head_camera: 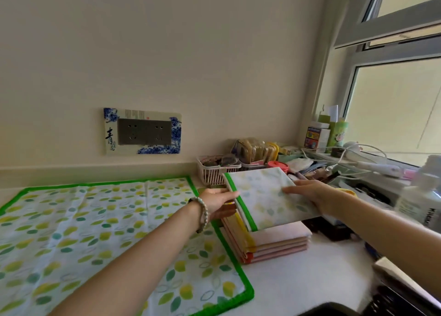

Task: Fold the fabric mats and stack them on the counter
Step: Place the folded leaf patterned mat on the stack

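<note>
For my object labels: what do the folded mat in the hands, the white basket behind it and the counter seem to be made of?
The folded mat: thin printed fabric, matte, with sewn green binding; fibre unclear. The white basket: moulded plastic, slightly shiny, slotted walls. The counter: smooth, pale, hard, perhaps stone or laminate; I cannot tell which.

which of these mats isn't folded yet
The large leaf-print mat spread flat on the counter, left of the pink stack. The other green-edged mat is folded, held by the left hand and right hand above that stack.
</note>
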The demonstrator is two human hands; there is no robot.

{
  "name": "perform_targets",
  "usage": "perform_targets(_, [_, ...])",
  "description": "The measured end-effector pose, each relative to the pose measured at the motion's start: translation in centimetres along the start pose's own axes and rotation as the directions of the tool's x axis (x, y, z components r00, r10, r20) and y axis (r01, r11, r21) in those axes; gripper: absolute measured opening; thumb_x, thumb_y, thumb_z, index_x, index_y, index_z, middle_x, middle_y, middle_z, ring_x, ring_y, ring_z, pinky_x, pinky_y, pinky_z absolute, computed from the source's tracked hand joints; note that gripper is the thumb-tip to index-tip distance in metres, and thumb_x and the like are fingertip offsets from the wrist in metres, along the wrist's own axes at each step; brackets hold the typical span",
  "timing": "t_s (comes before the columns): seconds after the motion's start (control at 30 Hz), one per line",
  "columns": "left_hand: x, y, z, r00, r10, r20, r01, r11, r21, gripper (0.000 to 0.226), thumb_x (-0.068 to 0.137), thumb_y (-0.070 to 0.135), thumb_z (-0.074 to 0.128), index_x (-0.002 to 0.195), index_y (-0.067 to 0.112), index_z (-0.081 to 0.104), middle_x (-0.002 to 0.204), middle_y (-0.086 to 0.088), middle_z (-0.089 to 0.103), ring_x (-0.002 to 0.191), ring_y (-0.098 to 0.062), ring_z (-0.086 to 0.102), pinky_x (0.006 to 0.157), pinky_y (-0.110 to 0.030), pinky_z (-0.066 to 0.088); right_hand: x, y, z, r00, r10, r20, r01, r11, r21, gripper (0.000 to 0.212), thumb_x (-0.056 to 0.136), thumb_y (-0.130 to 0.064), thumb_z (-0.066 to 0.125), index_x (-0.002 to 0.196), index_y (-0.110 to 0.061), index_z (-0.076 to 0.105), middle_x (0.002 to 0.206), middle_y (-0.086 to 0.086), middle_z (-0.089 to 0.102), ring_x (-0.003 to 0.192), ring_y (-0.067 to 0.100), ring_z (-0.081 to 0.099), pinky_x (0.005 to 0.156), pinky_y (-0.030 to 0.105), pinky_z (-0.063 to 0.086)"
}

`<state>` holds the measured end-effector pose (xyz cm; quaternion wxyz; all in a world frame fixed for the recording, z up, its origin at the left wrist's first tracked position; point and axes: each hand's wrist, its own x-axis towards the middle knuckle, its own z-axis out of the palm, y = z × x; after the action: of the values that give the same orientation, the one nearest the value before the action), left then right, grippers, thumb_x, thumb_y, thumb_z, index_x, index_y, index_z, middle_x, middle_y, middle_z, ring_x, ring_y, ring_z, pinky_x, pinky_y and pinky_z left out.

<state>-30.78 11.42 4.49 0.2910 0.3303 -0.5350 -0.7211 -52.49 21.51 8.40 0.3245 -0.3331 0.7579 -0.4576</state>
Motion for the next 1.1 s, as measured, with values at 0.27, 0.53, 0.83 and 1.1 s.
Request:
perform_targets(0.27, [2.0, -2.8, -0.6, 0.99, -0.033, -0.133, 0.047, 0.993, 0.104, 0.014, 0.078, 0.008, 0.073, 0.083, 0.008, 0.06, 0.077, -0.004, 0.067, 0.051, -0.005, 0.064, 0.046, -0.019, 0.053, 1.2, 2.3, 1.6, 0.997, 0.062, -0.043, -0.066, 0.992, -0.111, 0.035, 0.08, -0.021, 0.073, 0.114, -0.014, 0.066, 0.084, 0.004, 0.063, 0.062, 0.018, 0.06, 0.036, 0.018, 0.046])
perform_targets(0.53, [2.8, -4.4, -0.8, 0.988, -0.02, -0.152, 0.048, 0.982, 0.182, 0.02, 0.076, 0.015, 0.075, 0.086, 0.009, 0.059, 0.087, -0.007, 0.068, 0.066, -0.01, 0.064, 0.046, -0.018, 0.052, 2.1, 3.3, 1.5, 0.998, 0.032, -0.061, -0.045, 0.975, -0.218, 0.042, 0.082, -0.025, 0.071, 0.121, -0.011, 0.063, 0.093, 0.002, 0.061, 0.066, 0.011, 0.057, 0.043, 0.014, 0.045])
perform_targets(0.83, [2.0, -4.2, -2.1, 0.984, 0.011, -0.177, 0.035, 0.966, 0.256, 0.042, 0.073, 0.038, 0.076, 0.102, 0.013, 0.058, 0.098, -0.006, 0.066, 0.072, -0.013, 0.064, 0.049, -0.021, 0.053, 1.7, 2.8, 2.2, 0.982, -0.181, -0.053, 0.116, 0.8, -0.589, 0.037, 0.088, -0.035, 0.062, 0.112, -0.007, 0.06, 0.111, 0.011, 0.061, 0.113, 0.031, 0.054, 0.086, 0.032, 0.046])
perform_targets(1.1, [-1.7, -3.0, -7.9, 0.973, 0.203, -0.112, -0.128, 0.872, 0.472, 0.07, 0.075, 0.048, 0.07, 0.131, 0.013, 0.045, 0.127, -0.007, 0.055, 0.102, -0.016, 0.057, 0.076, -0.026, 0.051, -3.0, -2.3, 8.8, 0.862, -0.499, 0.086, 0.471, 0.729, -0.496, 0.068, 0.084, -0.038, 0.064, 0.142, -0.017, 0.036, 0.147, 0.006, 0.04, 0.131, 0.023, 0.043, 0.105, 0.036, 0.041])
